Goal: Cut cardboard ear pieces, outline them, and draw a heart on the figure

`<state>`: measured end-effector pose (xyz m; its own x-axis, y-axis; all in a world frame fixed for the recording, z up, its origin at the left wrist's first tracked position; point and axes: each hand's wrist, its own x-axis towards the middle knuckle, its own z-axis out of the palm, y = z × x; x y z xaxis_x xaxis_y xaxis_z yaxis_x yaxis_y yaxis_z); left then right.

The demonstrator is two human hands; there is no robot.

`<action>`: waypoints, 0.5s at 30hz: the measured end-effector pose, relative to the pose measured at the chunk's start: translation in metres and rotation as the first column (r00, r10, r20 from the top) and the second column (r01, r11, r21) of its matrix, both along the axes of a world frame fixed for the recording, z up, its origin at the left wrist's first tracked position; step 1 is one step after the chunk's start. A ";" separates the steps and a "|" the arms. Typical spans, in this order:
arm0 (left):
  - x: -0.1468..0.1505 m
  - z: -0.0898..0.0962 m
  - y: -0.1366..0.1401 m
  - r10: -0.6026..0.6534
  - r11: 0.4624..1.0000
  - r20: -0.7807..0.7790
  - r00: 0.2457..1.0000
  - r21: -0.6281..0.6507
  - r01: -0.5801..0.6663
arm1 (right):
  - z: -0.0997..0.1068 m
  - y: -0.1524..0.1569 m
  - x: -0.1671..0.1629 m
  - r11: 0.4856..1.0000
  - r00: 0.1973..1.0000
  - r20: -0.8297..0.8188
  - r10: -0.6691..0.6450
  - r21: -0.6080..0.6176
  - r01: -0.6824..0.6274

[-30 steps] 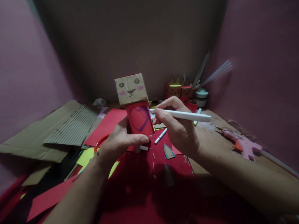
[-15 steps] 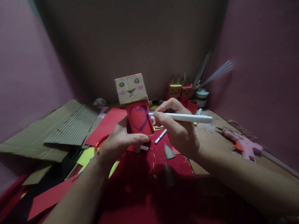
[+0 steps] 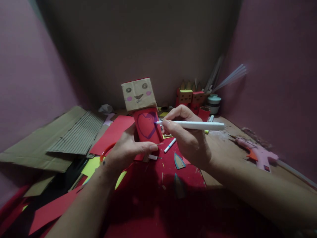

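Note:
A cardboard puppet (image 3: 140, 96) with a drawn animal face and pink cheeks stands slightly tilted on a red paper body. On that body is a purple heart outline (image 3: 146, 130), partly coloured in at its upper right. My left hand (image 3: 126, 147) grips the puppet's lower body, thumb across the front and fingers hidden behind. Pinched in my right hand (image 3: 187, 135) is a white marker (image 3: 198, 125), its purple tip touching the heart's right edge. Under the hands lie a white marker cap (image 3: 153, 157), a blue-banded pen (image 3: 170, 145) and a blue-edged cardboard point (image 3: 179, 161).
Corrugated cardboard (image 3: 76, 135) and red paper (image 3: 116, 130) spread over the left side. A pink glue gun (image 3: 260, 150) lies at the right. Similar small cardboard figures (image 3: 185, 96), a lidded jar (image 3: 213, 103) and clear glue sticks (image 3: 231, 77) stand at the back.
The marker tip has shifted very slightly left and down along the heart's right edge. My left hand and the puppet stay nearly still.

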<state>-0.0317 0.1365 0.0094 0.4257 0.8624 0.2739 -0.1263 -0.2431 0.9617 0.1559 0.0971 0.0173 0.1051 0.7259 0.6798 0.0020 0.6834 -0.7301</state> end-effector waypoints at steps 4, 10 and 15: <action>0.000 0.001 0.002 0.003 1.000 -0.006 1.000 0.003 -0.003 | 0.001 0.001 0.000 0.999 0.999 -0.010 -0.039 -0.001 0.039; 0.000 0.001 0.000 -0.007 1.000 -0.003 1.000 0.003 0.007 | 0.001 0.001 0.001 1.000 1.000 -0.019 -0.019 -0.002 0.019; 0.000 0.002 0.005 -0.009 1.000 0.004 1.000 -0.004 0.009 | -0.002 -0.004 0.002 1.000 1.000 -0.012 -0.007 0.027 0.007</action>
